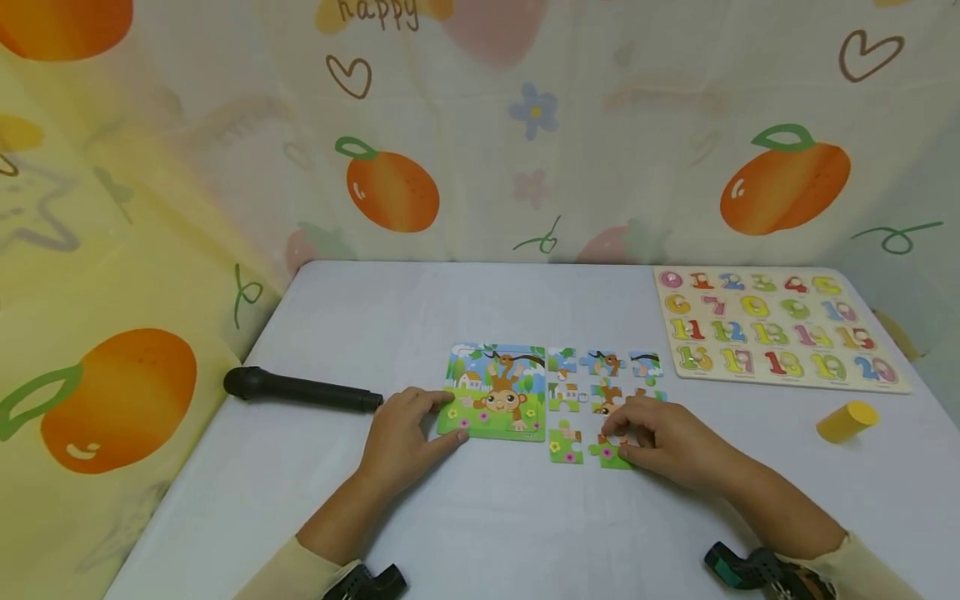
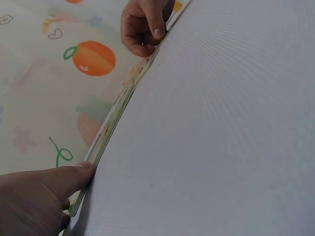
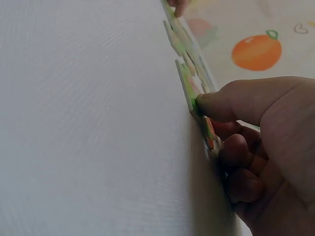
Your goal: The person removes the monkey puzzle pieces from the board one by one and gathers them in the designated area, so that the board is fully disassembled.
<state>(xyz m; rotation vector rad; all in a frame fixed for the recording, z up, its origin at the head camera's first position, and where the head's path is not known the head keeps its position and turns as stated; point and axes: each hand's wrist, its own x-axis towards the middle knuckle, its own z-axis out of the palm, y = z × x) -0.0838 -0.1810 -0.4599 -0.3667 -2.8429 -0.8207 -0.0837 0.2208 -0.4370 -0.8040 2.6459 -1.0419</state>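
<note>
My left hand (image 1: 405,437) rests at the lower left corner of a monkey picture puzzle board (image 1: 491,379). Its thumb touches the front edge and its fingers the left side. To the right of the board, my right hand (image 1: 667,437) pinches a green puzzle piece (image 1: 611,457) with a pink flower, in the front row. The right wrist view shows the thumb on that piece's (image 3: 187,88) edge, low over the table, with the other fingers curled behind. Several loose pieces lie in rows around it, among them a front left piece (image 1: 566,448). The right hand hides part of the rows.
A black microphone-shaped object (image 1: 300,389) lies left of my left hand. At the back right sits a wooden number board (image 1: 780,329), with a yellow cylinder (image 1: 847,422) in front of it. Patterned cloth hangs behind the white table (image 1: 525,533).
</note>
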